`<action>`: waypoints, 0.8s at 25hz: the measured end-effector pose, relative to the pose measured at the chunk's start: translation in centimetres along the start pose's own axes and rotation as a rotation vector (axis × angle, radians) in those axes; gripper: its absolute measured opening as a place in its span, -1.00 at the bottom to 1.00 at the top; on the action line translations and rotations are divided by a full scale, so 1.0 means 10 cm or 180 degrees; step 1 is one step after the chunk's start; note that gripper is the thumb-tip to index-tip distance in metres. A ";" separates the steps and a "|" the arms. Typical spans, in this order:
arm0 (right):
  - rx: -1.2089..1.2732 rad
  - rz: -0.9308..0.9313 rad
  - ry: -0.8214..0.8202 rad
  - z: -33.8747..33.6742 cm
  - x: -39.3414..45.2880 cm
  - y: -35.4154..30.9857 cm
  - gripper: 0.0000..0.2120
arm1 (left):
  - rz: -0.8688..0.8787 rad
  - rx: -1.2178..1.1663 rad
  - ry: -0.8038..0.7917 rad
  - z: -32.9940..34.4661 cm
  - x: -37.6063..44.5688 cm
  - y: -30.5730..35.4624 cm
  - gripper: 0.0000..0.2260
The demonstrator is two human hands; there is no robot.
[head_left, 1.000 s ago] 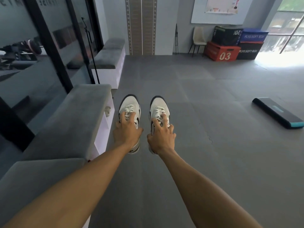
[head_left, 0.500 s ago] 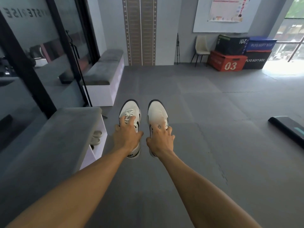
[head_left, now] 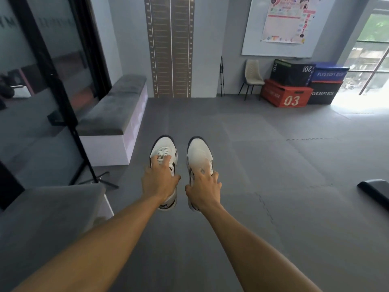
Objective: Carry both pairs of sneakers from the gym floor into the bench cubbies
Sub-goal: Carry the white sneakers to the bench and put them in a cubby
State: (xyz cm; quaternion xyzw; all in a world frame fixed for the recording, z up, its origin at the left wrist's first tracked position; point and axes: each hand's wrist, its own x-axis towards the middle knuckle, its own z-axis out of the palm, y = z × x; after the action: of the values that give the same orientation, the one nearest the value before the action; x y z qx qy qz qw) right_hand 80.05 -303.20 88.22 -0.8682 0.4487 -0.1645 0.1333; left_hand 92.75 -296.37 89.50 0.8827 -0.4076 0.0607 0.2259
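Note:
I hold a pair of white sneakers with black trim out in front of me, above the grey gym floor, toes pointing away. My left hand (head_left: pixel 159 182) grips the left sneaker (head_left: pixel 165 149) at its laces and collar. My right hand (head_left: pixel 203 189) grips the right sneaker (head_left: pixel 200 151) the same way. A grey-cushioned white bench (head_left: pixel 42 211) sits close at my lower left; its cubby openings are hidden from this angle. A second bench (head_left: pixel 114 114) of the same kind stands farther along the left wall.
A black tripod stand (head_left: pixel 88 165) rises between the two benches beside the glass wall. At the back right are stacked plyo boxes (head_left: pixel 292 95) and a white chair (head_left: pixel 253 75). A dark step platform (head_left: pixel 374 188) lies at the right edge. Grey floor mats stretch ahead.
The view has tilted up and moved forward along the benches. The near bench has slid down to my lower left, its cubby openings dropping out of sight. Both hands still hold the sneakers.

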 end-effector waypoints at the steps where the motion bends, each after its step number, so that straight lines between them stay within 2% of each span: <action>1: 0.0002 0.0031 -0.0033 0.05 0.33 0.01 -0.40 | 0.0002 -0.0005 -0.0040 0.08 0.33 0.00 -0.38; 6: 0.0049 0.0071 -0.0013 0.35 2.12 0.07 -0.40 | 0.0060 -0.0064 -0.0089 0.65 1.97 0.03 -0.39; 14: 0.0081 -0.0183 -0.0093 0.77 5.00 0.05 -0.40 | -0.0283 -0.0115 -0.0006 1.46 4.64 0.17 -0.40; 20: 0.0028 -0.0163 -0.0010 1.34 7.03 -0.06 -0.39 | -0.0201 -0.0056 0.0031 2.15 6.66 0.00 -0.40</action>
State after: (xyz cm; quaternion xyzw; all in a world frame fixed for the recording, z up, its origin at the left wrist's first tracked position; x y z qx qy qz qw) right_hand 124.04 -359.59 87.92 -0.8791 0.4254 -0.1685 0.1336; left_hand 135.05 -352.11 89.78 0.8928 -0.3790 0.0543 0.2374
